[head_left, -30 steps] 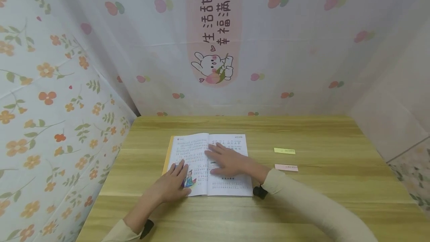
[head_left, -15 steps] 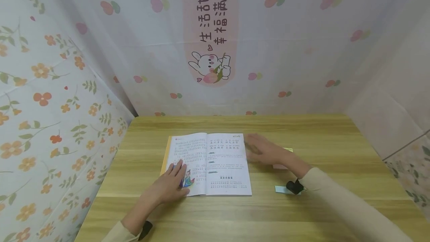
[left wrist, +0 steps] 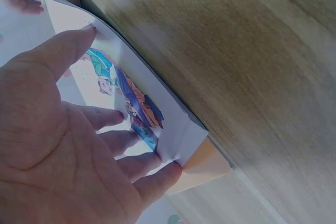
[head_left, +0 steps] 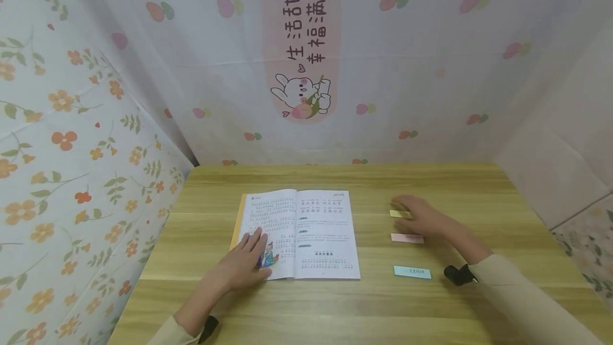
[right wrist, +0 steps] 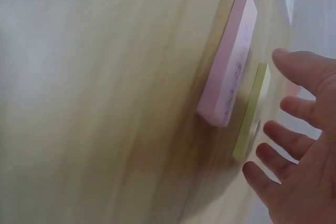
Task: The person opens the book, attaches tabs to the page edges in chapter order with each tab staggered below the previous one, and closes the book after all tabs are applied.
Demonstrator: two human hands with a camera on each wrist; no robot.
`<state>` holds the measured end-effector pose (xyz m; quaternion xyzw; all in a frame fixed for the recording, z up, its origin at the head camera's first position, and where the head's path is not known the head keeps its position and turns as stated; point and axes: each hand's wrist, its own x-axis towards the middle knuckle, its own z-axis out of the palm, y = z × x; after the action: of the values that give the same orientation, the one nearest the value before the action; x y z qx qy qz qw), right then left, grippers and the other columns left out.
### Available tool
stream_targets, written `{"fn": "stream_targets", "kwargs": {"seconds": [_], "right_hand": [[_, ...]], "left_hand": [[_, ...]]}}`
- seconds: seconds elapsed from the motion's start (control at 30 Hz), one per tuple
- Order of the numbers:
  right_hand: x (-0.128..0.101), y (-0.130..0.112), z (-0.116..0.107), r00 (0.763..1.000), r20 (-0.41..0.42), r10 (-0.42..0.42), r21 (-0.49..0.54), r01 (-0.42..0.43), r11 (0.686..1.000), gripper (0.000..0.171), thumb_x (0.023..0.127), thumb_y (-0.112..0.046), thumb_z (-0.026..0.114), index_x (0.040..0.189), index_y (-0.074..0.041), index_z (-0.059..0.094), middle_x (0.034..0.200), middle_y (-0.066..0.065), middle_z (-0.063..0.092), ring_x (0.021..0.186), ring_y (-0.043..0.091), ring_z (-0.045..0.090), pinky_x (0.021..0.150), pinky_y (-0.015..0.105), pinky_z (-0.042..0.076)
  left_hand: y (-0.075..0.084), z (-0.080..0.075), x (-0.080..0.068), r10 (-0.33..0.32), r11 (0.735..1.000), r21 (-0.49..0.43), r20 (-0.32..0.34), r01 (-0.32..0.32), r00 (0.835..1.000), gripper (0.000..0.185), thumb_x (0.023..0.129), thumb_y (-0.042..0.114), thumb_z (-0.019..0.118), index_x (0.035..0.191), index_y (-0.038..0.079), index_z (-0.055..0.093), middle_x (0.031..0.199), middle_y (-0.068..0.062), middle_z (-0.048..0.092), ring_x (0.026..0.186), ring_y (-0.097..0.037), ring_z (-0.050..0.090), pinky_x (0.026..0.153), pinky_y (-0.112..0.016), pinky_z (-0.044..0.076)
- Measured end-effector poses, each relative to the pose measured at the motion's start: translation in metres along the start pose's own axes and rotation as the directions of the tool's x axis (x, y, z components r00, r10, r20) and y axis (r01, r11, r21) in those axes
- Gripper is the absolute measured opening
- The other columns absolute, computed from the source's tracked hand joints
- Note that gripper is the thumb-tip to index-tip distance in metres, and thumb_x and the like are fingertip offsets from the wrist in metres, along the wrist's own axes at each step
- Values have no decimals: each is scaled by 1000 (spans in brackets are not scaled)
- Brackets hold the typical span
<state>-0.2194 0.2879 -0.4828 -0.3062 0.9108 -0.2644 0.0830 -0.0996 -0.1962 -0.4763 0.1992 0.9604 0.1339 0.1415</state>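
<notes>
My right hand near yellow pad, pink pad, teal pad; book white, orange cover.

Setting: small home-style study nook, screened on three sides. Light wood-grain laminate desk; back wall draped in white cloth printed with pink fruit and a cartoon rabbit banner bearing Chinese characters; left screen of orange-flower fabric. Open illustrated children's reader and coloured sticky-note pads on the desk.
</notes>
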Motion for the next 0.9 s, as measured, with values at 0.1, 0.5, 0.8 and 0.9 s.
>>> {"fn": "stream_targets", "kwargs": {"seconds": [0.1, 0.5, 0.8, 0.9], "right_hand": [[-12, 4, -2, 999, 10, 40, 21, -40, 999, 60, 98, -17, 70, 142, 15, 44, 141, 34, 48, 131, 54, 41, 104, 65, 35], [-22, 9, -3, 997, -39, 72, -48, -74, 996, 51, 93, -11, 75, 134, 11, 55, 129, 29, 57, 122, 49, 50, 100, 63, 40], [-14, 13, -5, 998, -46, 42, -91, -46, 995, 28, 87, 3, 75, 112, 10, 65, 106, 20, 60, 94, 34, 59, 80, 51, 51], [-13, 15, -5, 997, -38, 72, -76, -75, 994, 24, 86, 5, 74, 109, 9, 66, 99, 14, 60, 86, 27, 57, 73, 45, 50]], "left_hand": [[1, 0, 0, 8, 1000, 0, -4, -8, 1000, 79, 96, 36, 68, 151, -11, 36, 159, -31, 24, 144, -52, 23, 116, -56, 22], [1, 1, 0, 12, 1000, 18, -7, -11, 1000, 81, 97, 39, 68, 152, -10, 35, 160, -31, 24, 146, -48, 22, 117, -54, 19], [0, 3, 1, 8, 1000, 24, -16, -8, 1000, 80, 96, 38, 69, 152, -9, 36, 160, -29, 25, 146, -48, 23, 117, -54, 22], [0, 3, 1, -4, 1000, 25, -13, 4, 1000, 81, 96, 39, 69, 152, -9, 36, 160, -29, 25, 146, -47, 24, 117, -54, 23]]}}
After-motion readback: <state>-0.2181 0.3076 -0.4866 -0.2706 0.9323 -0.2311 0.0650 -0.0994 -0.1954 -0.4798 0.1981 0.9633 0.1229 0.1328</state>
